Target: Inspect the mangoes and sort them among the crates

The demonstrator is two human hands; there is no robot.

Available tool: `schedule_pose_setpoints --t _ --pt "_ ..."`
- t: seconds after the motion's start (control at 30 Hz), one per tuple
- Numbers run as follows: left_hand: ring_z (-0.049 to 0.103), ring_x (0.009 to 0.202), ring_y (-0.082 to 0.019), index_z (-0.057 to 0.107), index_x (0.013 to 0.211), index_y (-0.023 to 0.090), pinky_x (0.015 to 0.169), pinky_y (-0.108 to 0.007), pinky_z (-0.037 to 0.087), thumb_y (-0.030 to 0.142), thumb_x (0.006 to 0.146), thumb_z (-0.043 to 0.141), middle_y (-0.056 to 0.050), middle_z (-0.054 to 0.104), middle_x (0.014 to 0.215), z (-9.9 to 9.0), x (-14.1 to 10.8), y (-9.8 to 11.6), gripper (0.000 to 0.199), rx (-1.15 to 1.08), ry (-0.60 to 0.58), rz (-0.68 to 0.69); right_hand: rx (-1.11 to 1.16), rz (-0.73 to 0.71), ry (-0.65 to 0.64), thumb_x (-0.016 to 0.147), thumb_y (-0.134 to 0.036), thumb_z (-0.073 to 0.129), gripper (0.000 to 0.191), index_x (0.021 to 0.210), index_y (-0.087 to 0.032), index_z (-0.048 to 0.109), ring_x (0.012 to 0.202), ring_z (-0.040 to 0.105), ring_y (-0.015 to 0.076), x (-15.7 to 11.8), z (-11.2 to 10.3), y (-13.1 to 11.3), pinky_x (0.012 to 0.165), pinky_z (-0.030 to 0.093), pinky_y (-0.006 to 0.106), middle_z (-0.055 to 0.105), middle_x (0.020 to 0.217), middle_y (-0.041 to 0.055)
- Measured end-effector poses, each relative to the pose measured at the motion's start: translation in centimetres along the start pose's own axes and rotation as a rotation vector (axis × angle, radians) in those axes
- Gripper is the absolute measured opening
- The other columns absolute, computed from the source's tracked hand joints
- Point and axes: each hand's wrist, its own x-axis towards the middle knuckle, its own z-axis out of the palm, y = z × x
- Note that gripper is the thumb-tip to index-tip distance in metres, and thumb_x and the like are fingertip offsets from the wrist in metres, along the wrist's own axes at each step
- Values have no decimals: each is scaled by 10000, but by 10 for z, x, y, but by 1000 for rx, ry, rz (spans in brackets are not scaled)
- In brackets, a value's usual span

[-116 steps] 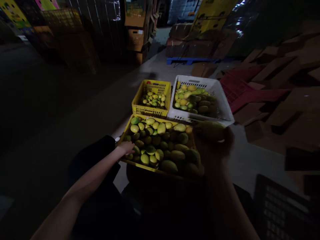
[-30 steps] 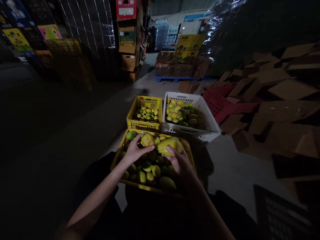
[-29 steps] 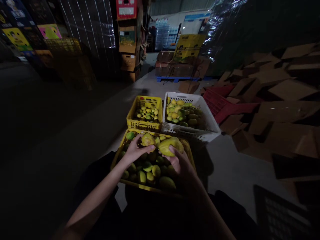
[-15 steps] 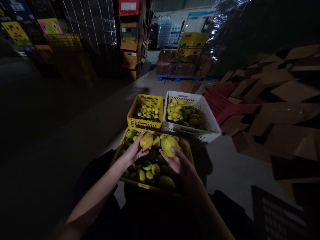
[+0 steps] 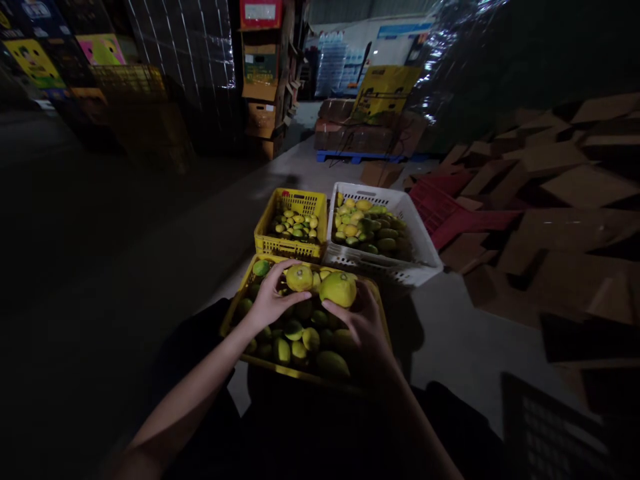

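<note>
Above the near yellow crate (image 5: 280, 371), my left hand (image 5: 267, 303) is closed around a yellow lemon (image 5: 299, 278), fingers behind it and thumb below. My right hand (image 5: 364, 317) grips a larger yellow-green lemon (image 5: 338, 289), its thumb on the near lower side. The two lemons are side by side, a small gap between them, and the stem end of the left one faces me. Beneath my hands the crate holds many green and yellow lemons (image 5: 299, 351), partly in shadow.
Behind stand a smaller yellow crate (image 5: 290, 249) and a white crate (image 5: 423, 233), both holding lemons. Right of these are a red crate (image 5: 440, 203) and a heap of flattened cardboard boxes (image 5: 560, 227). Stacked cartons (image 5: 260, 87) and a blue pallet (image 5: 355, 157) stand farther back.
Both hands have turned the lemons over in their grip. The left thumb now shows below its lemon, and the right thumb has shifted to the near lower side.
</note>
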Motion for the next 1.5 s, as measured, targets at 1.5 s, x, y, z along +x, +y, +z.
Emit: schedule_pose_setpoints --t 1.5 --pt "721 1020 -272 751 1067 202 917 -383 582 409 666 883 -76 745 1131 -21 8 -4 470 191 -243 -116 450 188 -95 622 -438 863 425 983 -285 698 1077 666 315 1 -3 1 847 554 427 746 1053 53"
